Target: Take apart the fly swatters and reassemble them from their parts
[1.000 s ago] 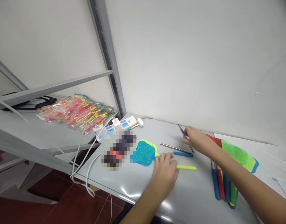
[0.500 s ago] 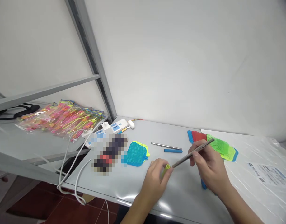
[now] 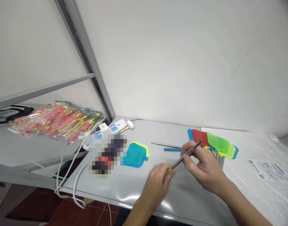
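Note:
My left hand (image 3: pixel 156 177) is closed around a yellow-green handle tube (image 3: pixel 168 171), its open end pointing up and right. My right hand (image 3: pixel 202 164) pinches a slanted metal rod (image 3: pixel 182 158); its lower end meets the tube's mouth and seems to be inside, though how deep is hidden. Beyond my hands lie a second metal rod (image 3: pixel 164 144) and a blue tube (image 3: pixel 171 149), partly covered by my right fingers. Left of these rest a blue fly swatter head (image 3: pixel 135 154) and a yellow one (image 3: pixel 145 147) beneath it. Several fly swatters (image 3: pixel 217 142) overlap behind my right hand.
On the grey table (image 3: pixel 132 185) are a white power strip (image 3: pixel 117 126), cables and a pixelated dark object (image 3: pixel 108 153). Plastic-wrapped white material (image 3: pixel 242 182) covers the right side. A shelf at left holds colourful bagged items (image 3: pixel 64 121) beside a metal post (image 3: pixel 87 56).
The rod in my right hand has moved down and left, from beside the tube's mouth to apparently into it. My right fingers sit nearer the left hand. The view has shifted slightly.

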### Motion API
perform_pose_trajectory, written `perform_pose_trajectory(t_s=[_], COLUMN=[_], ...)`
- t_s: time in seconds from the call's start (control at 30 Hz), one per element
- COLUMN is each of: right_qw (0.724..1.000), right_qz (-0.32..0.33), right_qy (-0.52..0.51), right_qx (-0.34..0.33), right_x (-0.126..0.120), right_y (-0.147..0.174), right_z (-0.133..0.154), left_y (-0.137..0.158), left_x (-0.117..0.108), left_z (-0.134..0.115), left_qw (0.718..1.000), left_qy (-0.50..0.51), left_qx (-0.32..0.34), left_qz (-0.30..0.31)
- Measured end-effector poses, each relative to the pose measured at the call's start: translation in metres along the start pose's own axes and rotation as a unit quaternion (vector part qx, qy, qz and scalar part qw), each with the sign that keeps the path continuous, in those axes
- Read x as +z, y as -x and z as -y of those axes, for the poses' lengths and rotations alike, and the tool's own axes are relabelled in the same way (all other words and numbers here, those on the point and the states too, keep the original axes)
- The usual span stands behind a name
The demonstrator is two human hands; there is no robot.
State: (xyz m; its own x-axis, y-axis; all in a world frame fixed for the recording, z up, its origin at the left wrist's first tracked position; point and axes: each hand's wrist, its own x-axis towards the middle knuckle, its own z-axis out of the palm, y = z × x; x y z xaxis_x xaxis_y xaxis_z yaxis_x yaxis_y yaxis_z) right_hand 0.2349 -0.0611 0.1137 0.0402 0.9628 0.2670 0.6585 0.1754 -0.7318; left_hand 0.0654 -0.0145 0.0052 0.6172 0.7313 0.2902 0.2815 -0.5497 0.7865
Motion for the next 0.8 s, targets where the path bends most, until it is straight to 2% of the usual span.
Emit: perform_pose_trajectory(t_s=[0.13,0.2,0.3,0.37,0.47,0.53,0.63,0.8], right_qw=[0.994,0.993,0.977,0.943,0.860,0.814,0.781,0.754], right_qz=[0.097,0.097,0.054,0.016,-0.046,-0.078,-0.094,-0.083], right_qy=[0.016,-0.040,-0.195,-0.322,-0.497,-0.566,-0.609,-0.645], right_qx=[0.040,0.050,0.070,0.088,0.104,0.103,0.096,0.098], right_x=[0.003,0.003,0.007,0.016,0.033,0.042,0.048,0.058], right_y=[0.002,0.002,-0.001,-0.005,-0.010,-0.013,-0.015,-0.018], right_z=[0.006,0.008,0.013,0.017,0.029,0.040,0.056,0.070], left_y=[-0.001,-0.001,-0.001,0.001,0.007,0.011,0.015,0.017], left_x=[-0.002,-0.002,-0.002,-0.003,-0.006,-0.011,-0.023,-0.047], left_z=[-0.003,-0.004,-0.003,-0.002,-0.003,-0.008,-0.021,-0.038], left_qw=[1.000,1.000,1.000,0.999,0.999,0.998,0.998,0.998], left_qy=[0.014,0.022,0.026,0.032,0.041,0.041,0.047,0.047], left_qx=[0.002,-0.002,-0.002,0.004,0.028,0.047,0.049,0.032], left_qz=[0.006,0.007,0.012,0.020,0.018,0.011,0.018,0.015])
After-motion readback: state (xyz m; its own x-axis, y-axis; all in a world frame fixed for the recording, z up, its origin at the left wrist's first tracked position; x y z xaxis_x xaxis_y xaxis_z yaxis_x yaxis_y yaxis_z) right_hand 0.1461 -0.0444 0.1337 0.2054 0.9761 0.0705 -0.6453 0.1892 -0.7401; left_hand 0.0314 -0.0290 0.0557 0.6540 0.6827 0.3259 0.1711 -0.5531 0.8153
